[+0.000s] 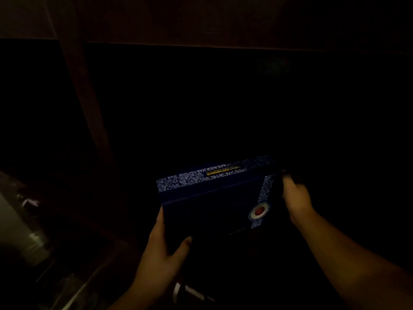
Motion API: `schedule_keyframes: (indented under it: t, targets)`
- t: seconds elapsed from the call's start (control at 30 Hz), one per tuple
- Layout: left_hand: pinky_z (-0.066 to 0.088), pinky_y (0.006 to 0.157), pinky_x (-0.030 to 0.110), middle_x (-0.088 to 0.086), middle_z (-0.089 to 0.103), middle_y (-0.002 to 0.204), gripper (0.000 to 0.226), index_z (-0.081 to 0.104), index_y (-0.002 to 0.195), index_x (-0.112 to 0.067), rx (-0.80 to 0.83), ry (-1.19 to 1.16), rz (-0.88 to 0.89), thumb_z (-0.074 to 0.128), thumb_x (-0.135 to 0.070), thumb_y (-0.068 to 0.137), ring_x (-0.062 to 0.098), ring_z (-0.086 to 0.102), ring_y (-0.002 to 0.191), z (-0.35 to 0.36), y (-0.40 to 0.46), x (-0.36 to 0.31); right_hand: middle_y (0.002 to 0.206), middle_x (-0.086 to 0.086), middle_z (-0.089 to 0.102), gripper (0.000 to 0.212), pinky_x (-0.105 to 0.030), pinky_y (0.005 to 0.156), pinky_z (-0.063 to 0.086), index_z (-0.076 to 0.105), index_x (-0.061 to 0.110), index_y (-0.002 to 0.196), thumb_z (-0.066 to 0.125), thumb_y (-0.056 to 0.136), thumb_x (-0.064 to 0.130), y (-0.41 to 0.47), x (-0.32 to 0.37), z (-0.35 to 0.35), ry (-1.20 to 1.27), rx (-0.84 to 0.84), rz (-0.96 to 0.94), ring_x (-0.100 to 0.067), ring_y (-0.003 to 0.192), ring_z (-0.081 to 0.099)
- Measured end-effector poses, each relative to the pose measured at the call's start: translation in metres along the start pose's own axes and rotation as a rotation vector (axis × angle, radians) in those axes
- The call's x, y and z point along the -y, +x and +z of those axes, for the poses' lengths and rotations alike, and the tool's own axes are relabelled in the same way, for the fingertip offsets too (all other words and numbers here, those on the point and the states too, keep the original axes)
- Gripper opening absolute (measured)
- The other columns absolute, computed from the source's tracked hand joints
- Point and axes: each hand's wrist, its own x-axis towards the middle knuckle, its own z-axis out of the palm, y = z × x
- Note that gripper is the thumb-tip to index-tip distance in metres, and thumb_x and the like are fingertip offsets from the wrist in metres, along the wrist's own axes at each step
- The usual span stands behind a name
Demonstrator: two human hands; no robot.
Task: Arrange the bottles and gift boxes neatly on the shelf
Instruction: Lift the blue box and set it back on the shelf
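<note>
The scene is very dark. A dark blue gift box (214,202) with blue-and-white patterned bands, a yellow label on its top edge and a round red-and-white seal is held low in the middle of the view. My left hand (163,249) grips its near left corner, thumb over the front face. My right hand (295,195) holds its right side by the patterned band. The box sits in front of a black shelf opening (223,104). No bottles on the shelf can be made out.
A reddish-brown wooden upright (89,97) runs down the left, and a wooden shelf edge (223,44) crosses the top. At the lower left stands a pale cylindrical bottle-like object (20,233) with a shiny cap. Something pale lies below the box (190,291).
</note>
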Motion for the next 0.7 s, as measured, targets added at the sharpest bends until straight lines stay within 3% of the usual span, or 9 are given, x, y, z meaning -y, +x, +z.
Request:
schedule_keyframes:
  t: [0.07, 0.1, 0.17, 0.23, 0.3, 0.4, 0.47, 0.53, 0.7]
  targets:
    - [0.05, 0.099, 0.015, -0.031, 0.058, 0.138, 0.078, 0.035, 0.142, -0.065, -0.001, 0.007, -0.011, 0.071, -0.017, 0.092, -0.006, 0.056, 0.128, -0.003, 0.008, 0.004, 0.106, 0.011, 0.068, 0.058, -0.029, 0.074, 0.051, 0.058, 0.029, 0.135, 0.057, 0.085, 0.059, -0.022, -0.003, -0.017, -0.001, -0.016, -0.079, -0.014, 0.097, 0.066]
    - [0.05, 0.103, 0.023, -0.027, 0.06, 0.138, 0.076, 0.037, 0.14, -0.063, 0.006, 0.001, -0.03, 0.07, -0.014, 0.093, -0.004, 0.057, 0.128, -0.005, 0.013, 0.007, 0.1, 0.017, 0.067, 0.046, -0.025, 0.07, 0.05, 0.061, 0.034, 0.131, 0.056, 0.09, 0.055, -0.034, -0.004, -0.024, -0.01, -0.042, -0.107, -0.007, 0.094, 0.066]
    - [0.048, 0.109, 0.039, -0.02, 0.06, 0.137, 0.073, 0.038, 0.142, -0.057, 0.026, -0.002, -0.09, 0.067, -0.01, 0.094, 0.004, 0.058, 0.127, -0.009, 0.022, 0.015, 0.086, 0.023, 0.073, 0.017, -0.016, 0.063, 0.049, 0.067, 0.054, 0.104, 0.054, 0.099, 0.045, -0.059, -0.005, -0.039, -0.031, -0.076, -0.157, 0.004, 0.084, 0.069]
    - [0.048, 0.108, 0.045, -0.018, 0.06, 0.134, 0.07, 0.039, 0.146, -0.049, 0.039, 0.017, -0.119, 0.065, -0.01, 0.094, 0.006, 0.059, 0.123, -0.012, 0.034, 0.022, 0.082, 0.038, 0.071, 0.037, -0.004, 0.056, 0.047, 0.065, 0.064, 0.087, 0.051, 0.105, 0.034, -0.082, -0.005, -0.048, -0.05, -0.087, -0.187, 0.016, 0.077, 0.066]
    - [0.049, 0.106, 0.044, -0.02, 0.062, 0.127, 0.067, 0.04, 0.147, -0.044, 0.034, 0.025, -0.132, 0.064, -0.012, 0.094, 0.003, 0.06, 0.115, -0.015, 0.046, 0.026, 0.084, 0.039, 0.071, 0.032, -0.001, 0.058, 0.047, 0.066, 0.054, 0.093, 0.052, 0.105, 0.028, -0.102, -0.007, -0.054, -0.051, -0.106, -0.21, 0.017, 0.079, 0.067]
    - [0.048, 0.101, 0.041, -0.025, 0.062, 0.119, 0.063, 0.043, 0.138, -0.053, 0.031, 0.015, -0.138, 0.064, -0.013, 0.094, 0.002, 0.06, 0.11, -0.018, 0.062, 0.033, 0.105, 0.011, 0.077, 0.019, -0.023, 0.077, 0.059, 0.068, 0.04, 0.109, 0.055, 0.104, 0.027, -0.126, -0.022, -0.063, -0.037, -0.13, -0.254, -0.006, 0.095, 0.074]
    - [0.048, 0.101, 0.041, -0.021, 0.063, 0.12, 0.062, 0.046, 0.126, -0.063, 0.043, 0.016, -0.132, 0.063, -0.011, 0.095, 0.006, 0.061, 0.111, -0.018, 0.069, 0.033, 0.127, -0.004, 0.068, 0.026, -0.043, 0.096, 0.057, 0.064, 0.033, 0.127, 0.056, 0.103, 0.029, -0.142, -0.033, -0.068, -0.039, -0.104, -0.238, -0.018, 0.113, 0.069]
    - [0.048, 0.102, 0.043, -0.014, 0.064, 0.124, 0.064, 0.047, 0.119, -0.066, 0.065, 0.016, -0.117, 0.062, -0.009, 0.095, 0.012, 0.062, 0.114, -0.018, 0.073, 0.032, 0.136, -0.007, 0.06, 0.034, -0.048, 0.104, 0.053, 0.059, 0.031, 0.136, 0.057, 0.102, 0.029, -0.156, -0.039, -0.072, -0.051, -0.106, -0.239, -0.02, 0.122, 0.063]
    - [0.048, 0.101, 0.042, 0.0, 0.064, 0.134, 0.058, 0.047, 0.144, -0.032, 0.157, 0.003, -0.066, 0.057, -0.001, 0.096, 0.021, 0.06, 0.123, -0.01, 0.073, 0.028, 0.14, -0.008, 0.056, 0.041, -0.048, 0.105, 0.053, 0.054, 0.028, 0.142, 0.058, 0.102, 0.022, -0.175, -0.043, -0.086, -0.08, -0.126, -0.259, -0.02, 0.126, 0.061]
